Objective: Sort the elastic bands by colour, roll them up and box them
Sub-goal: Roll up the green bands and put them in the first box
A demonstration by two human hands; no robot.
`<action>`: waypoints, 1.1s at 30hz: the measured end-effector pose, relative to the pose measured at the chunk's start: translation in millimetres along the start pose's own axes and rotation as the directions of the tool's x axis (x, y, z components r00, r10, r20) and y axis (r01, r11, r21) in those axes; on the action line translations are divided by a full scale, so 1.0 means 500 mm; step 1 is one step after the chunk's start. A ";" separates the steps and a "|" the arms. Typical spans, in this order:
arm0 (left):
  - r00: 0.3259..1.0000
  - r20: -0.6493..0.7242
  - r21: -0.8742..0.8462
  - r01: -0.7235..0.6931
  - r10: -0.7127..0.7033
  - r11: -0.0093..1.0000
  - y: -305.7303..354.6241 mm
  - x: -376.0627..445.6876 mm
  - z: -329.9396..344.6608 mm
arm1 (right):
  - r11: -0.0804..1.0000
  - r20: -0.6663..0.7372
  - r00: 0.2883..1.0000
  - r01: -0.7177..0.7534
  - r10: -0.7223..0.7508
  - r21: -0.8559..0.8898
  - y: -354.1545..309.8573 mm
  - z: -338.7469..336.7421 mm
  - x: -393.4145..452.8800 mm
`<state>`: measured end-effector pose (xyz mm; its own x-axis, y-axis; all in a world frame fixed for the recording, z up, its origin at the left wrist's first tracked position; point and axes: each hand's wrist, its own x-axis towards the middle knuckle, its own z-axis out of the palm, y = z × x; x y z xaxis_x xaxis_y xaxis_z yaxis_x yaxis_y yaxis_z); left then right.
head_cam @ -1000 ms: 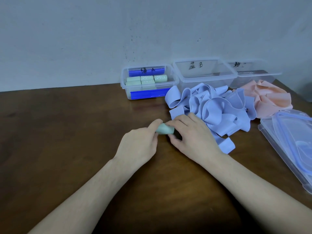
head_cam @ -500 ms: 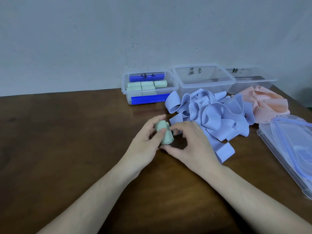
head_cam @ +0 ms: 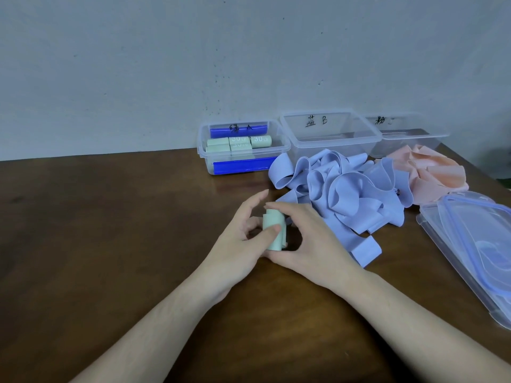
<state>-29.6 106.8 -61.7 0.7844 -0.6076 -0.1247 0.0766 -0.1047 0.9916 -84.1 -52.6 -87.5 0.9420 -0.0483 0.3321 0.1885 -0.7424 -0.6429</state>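
Green is nearly finished: a pale green rolled elastic band (head_cam: 274,231) sits at the centre of the view, pinched between the left hand (head_cam: 237,241) and the right hand (head_cam: 305,239), both curled round it. At 12 o'clock, the clear plastic box with blue strips (head_cam: 243,164) already holds several green rolls. By my reading, this roll goes there next. The loose pile of lilac-blue bands (head_cam: 340,194) at 2 o'clock and the crumpled pink bands (head_cam: 431,172) beyond remain unrolled; the two clear boxes (head_cam: 331,134) behind them look empty. Clear lids (head_cam: 475,244) lie at 3 o'clock. The dark brown wooden table (head_cam: 96,230) meets a plain grey wall (head_cam: 138,64).
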 end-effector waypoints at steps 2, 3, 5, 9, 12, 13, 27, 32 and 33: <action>1.000 -0.002 -0.032 0.006 -0.006 0.999 0.003 -0.004 0.000 | 1.000 -0.021 1.000 0.002 -0.002 -0.027 0.001 -0.002 0.000; 1.000 0.002 -0.049 0.009 -0.008 0.999 0.004 -0.005 0.000 | 0.999 -0.036 0.999 -0.001 0.000 -0.034 0.002 -0.003 0.002; 1.000 0.002 -0.080 0.018 -0.018 0.997 0.006 -0.006 0.001 | 0.999 -0.047 0.999 0.001 -0.003 -0.035 0.003 -0.003 0.005; 0.999 -0.033 -0.150 0.028 -0.033 0.988 0.003 -0.007 0.004 | 0.998 -0.073 0.997 0.014 -0.019 -0.063 -0.009 -0.005 0.007; 0.995 -0.026 -0.305 0.080 -0.092 0.949 0.006 -0.007 0.010 | 0.993 -0.137 0.990 -0.030 0.014 -0.115 -0.015 -0.015 0.012; 0.993 -0.023 -0.361 0.101 -0.117 0.927 0.008 -0.005 0.012 | 0.992 -0.145 0.989 -0.048 0.031 -0.115 -0.016 -0.017 0.014; 0.977 -0.082 -0.485 0.134 -0.198 0.864 0.032 0.063 0.000 | 0.996 -0.111 0.994 -0.029 0.020 -0.083 -0.003 -0.022 0.055; 0.993 -0.032 -0.411 0.089 -0.112 0.907 0.050 0.100 -0.022 | 0.999 -0.095 0.995 -0.040 0.037 -0.033 0.009 -0.048 0.087; 0.995 -0.034 -0.384 0.073 -0.093 0.920 0.054 0.109 -0.027 | 0.999 -0.095 0.995 -0.043 0.041 -0.021 0.014 -0.052 0.096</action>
<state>23.3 81.4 -41.3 0.7943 -0.5682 -0.2148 0.3640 0.1622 0.9172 -45.0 -77.4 -57.9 0.9181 -0.1420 0.3699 0.1419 -0.7538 -0.6415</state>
